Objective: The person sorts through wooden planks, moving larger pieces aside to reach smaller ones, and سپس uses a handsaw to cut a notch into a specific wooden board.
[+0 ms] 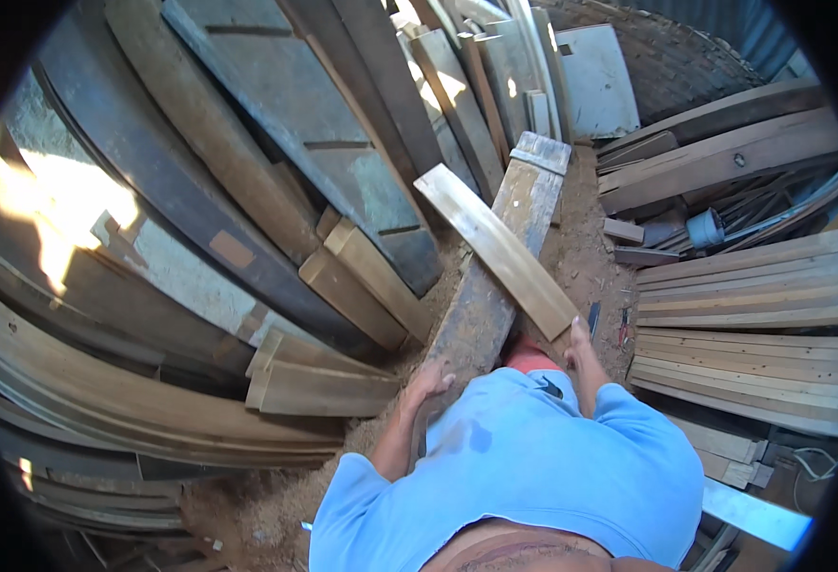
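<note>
Item one: pale board (500, 253), plain, long and narrow. Lies slantwise across a worn plank worktop (476, 310), far end past the worktop's left edge, near end past its right edge, by the person.

Item two: right grip (583, 348). Closed on the board's near right corner; nearly the board's whole length extends beyond it, ahead and to the left.

Item three: left grip (430, 379). At the worktop's near left side, well apart from the board; whether its fingers are apart or together, cannot tell.

Item four: crosspiece (540, 158), narrow, across the worktop's far end.

Surroundings: stacked slats (743, 286) at right; short boards (328, 389) at left; sawdust-coloured ground (571, 257).
</note>
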`<state>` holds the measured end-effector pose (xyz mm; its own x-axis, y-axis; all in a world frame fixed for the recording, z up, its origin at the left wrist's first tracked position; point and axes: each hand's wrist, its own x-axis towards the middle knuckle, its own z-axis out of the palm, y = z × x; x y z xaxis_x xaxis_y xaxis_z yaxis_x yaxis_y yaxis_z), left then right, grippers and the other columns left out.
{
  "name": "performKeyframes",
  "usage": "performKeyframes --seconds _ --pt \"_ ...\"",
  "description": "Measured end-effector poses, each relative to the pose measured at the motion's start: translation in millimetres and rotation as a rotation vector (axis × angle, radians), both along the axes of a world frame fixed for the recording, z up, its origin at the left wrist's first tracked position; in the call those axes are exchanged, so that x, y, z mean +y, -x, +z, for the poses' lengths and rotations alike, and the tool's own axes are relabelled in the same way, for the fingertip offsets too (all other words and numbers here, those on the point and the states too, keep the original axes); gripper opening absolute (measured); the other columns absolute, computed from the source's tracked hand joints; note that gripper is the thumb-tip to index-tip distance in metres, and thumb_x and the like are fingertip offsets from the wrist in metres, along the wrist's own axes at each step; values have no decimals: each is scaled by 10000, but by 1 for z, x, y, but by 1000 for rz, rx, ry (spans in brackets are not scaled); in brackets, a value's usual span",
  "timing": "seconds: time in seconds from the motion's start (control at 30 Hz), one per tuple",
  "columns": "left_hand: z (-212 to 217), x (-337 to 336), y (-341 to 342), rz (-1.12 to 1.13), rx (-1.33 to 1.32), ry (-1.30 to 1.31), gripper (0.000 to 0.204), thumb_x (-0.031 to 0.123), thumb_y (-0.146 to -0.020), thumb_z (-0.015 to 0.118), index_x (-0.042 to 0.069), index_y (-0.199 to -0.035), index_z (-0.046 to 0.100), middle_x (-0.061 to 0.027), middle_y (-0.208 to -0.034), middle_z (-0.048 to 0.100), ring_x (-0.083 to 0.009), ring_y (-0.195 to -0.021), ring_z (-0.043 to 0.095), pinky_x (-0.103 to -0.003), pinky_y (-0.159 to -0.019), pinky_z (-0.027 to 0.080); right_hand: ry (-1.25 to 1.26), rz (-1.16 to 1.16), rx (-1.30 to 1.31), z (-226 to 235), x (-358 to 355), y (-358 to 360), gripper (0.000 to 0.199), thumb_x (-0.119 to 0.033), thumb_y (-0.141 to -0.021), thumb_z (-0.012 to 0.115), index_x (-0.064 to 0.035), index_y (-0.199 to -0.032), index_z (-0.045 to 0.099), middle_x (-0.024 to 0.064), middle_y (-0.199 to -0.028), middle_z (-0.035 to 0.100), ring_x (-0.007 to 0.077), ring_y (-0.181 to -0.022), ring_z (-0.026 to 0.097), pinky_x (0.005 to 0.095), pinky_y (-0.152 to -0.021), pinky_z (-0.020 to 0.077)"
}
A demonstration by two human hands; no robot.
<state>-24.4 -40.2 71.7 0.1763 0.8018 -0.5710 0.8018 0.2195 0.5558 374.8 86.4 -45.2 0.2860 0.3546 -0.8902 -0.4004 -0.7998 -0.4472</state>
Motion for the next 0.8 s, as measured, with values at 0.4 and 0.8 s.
performKeyframes --seconds 0.4,0.8 --pt "-24 -41 -22 232 -70 -29 539 308 -905 695 27 -1343 558 -256 -1317 607 -393 -1266 561 -458 -1081 442 -20 726 -1027 56 56 -2 707 -325 -855 705 -43 -1449 449 268 -1458 451 438 -1342 448 552 -1069 390" --pt "-26 -82 -62 575 -79 101 567 328 -889 705 58 -1361 546 -262 -1350 584 -412 -1292 538 -454 -1100 431 -224 1529 -969 108 142 69 1082 -536 -780 771 -134 -1604 195 287 -1581 277 505 -1438 296 596 -1169 277"
